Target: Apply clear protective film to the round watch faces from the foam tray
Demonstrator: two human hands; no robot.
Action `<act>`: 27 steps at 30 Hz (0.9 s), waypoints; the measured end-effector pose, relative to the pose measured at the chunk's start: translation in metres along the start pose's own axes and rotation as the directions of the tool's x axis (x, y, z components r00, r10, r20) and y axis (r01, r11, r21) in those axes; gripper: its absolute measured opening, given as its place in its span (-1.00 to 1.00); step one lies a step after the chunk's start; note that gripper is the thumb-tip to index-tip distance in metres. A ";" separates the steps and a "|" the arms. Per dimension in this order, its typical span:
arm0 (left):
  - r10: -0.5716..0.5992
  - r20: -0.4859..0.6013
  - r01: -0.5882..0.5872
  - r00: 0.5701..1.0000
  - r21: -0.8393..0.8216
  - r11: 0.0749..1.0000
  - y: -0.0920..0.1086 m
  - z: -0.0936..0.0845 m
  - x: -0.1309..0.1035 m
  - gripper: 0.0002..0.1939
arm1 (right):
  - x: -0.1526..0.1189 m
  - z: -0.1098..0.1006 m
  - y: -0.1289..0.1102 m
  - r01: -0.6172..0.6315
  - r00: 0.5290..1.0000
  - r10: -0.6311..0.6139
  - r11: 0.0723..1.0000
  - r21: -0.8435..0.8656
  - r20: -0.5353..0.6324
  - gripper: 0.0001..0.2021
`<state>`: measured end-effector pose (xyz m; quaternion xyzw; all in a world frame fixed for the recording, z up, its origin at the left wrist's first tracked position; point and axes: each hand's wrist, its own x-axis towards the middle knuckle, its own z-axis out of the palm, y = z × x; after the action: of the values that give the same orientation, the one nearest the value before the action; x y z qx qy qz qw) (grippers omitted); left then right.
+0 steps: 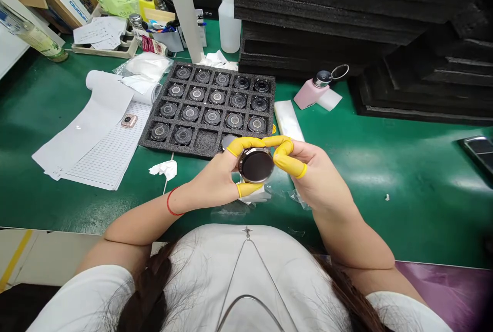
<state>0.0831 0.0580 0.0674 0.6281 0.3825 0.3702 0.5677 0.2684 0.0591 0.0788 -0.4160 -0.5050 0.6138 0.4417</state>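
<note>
A round watch case with a dark face and metal rim is tilted up towards me above the front of the table. My left hand grips it between thumb below and finger above, both in yellow finger cots. At its right rim, my right hand has thumb and index finger pinched together, also in yellow cots; whatever lies between those tips is hidden. Just beyond my hands lies a black foam tray with round watch cases in its pockets. One front-row pocket is bare, and a pale disc shows in the pocket beside it.
Stacked black foam trays rise at the back right. A pink pump bottle and a white bottle stand before them. Papers lie left with a small pinkish device. A phone rests far right; clear plastic scraps lie under my hands.
</note>
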 end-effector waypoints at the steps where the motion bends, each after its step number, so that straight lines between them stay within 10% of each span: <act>1: -0.011 0.009 0.011 1.000 0.000 1.000 0.000 -0.001 0.000 -0.39 | 0.000 0.000 0.000 0.000 1.000 0.000 1.000 -0.005 0.000 -0.82; 27: 0.055 0.095 -0.064 0.994 0.094 0.994 -0.003 -0.003 0.000 -0.39 | -0.001 0.000 -0.001 0.025 0.999 -0.027 0.999 0.049 0.033 -0.87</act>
<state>0.0799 0.0592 0.0647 0.6824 0.3546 0.3384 0.5423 0.2690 0.0581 0.0794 -0.3883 -0.5028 0.6269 0.4510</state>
